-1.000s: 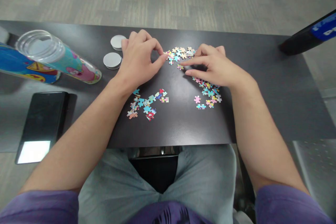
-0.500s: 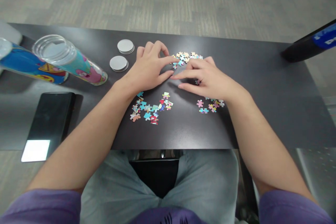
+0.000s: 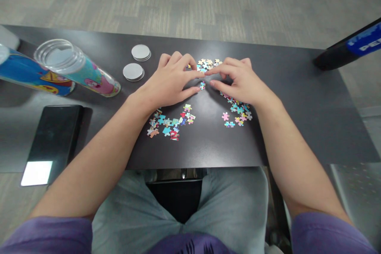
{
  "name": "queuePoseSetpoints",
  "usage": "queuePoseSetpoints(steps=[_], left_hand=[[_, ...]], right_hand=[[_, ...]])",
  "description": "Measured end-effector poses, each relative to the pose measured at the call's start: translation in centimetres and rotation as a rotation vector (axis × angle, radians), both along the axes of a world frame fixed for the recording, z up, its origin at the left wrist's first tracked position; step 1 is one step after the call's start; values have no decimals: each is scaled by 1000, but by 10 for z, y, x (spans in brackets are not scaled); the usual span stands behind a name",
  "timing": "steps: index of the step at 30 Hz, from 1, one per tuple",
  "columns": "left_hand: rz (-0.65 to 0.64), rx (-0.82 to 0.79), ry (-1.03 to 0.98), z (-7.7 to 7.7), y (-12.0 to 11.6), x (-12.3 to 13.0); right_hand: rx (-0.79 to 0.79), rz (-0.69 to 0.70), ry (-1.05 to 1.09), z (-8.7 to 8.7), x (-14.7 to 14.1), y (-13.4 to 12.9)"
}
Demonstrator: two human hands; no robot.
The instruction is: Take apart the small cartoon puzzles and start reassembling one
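Observation:
A small joined bit of jigsaw pieces [image 3: 202,85] lies on the dark table between my hands. My left hand [image 3: 171,79] rests with thumb and index finger apart, the thumb tip beside this bit and the other fingers curled. From the other side, my right hand [image 3: 239,81] reaches in, its index fingertip meeting or nearly meeting my left one, thumb held away. Nothing shows gripped in either hand. Just beyond the fingertips is a pile of pale jigsaw pieces [image 3: 208,63]. Teal and pink jigsaw pieces [image 3: 238,109] lie under and before my right wrist, partly covered.
More jigsaw pieces [image 3: 171,122] are spread near my left forearm. Two stacks of round white discs [image 3: 133,71] sit left of my left hand. Farther left are a clear-topped tube [image 3: 86,73], a blue tube [image 3: 29,71] and a phone [image 3: 53,139]. A dark bottle [image 3: 342,51] stands at the right.
My hands have parted slightly at the thumbs, and the right hand has shifted a little right. The small joined bit of jigsaw pieces now shows between them.

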State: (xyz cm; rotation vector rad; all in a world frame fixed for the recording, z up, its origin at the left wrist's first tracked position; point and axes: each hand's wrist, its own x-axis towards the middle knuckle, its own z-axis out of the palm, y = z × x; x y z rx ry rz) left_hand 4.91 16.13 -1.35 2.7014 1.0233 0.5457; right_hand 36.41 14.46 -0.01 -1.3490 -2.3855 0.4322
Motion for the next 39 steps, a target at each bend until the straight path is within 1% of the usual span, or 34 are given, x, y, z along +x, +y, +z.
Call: queuePoseSetpoints(steps=[3,5,10,13,18,22,25,28,31,35,39], left_hand=[[79,-12,-8,3,2,-2],[104,-16,-7,4,3,-3],[110,-34,40,1,3,-3],[108,-37,53,-2,4,-4],[103,-36,-1,-3,5,-4],[83,-32,-38,-1,6,-3],[66,-40,-56,1,6,-3],[58,-52,-61,3,5,-1],[72,-40,-78,2,3,3],[97,-23,-94,-4,-1,11],[115,-25,-101,-6,-5,18]], right_hand=[[-16,18,-11,2,-2,-1],[-19,37,-14,2,-4,-2],[-61,130,-47,2,-4,-1],[-110,178,-59,6,4,0],[-163,128,-14,20,29,2],[-162,41,77,24,35,2],[-124,-18,105,21,31,3],[-121,-24,103,16,26,5],[-139,9,99,9,21,8],[-137,84,103,-1,11,10],[-108,140,70,-5,7,11]])
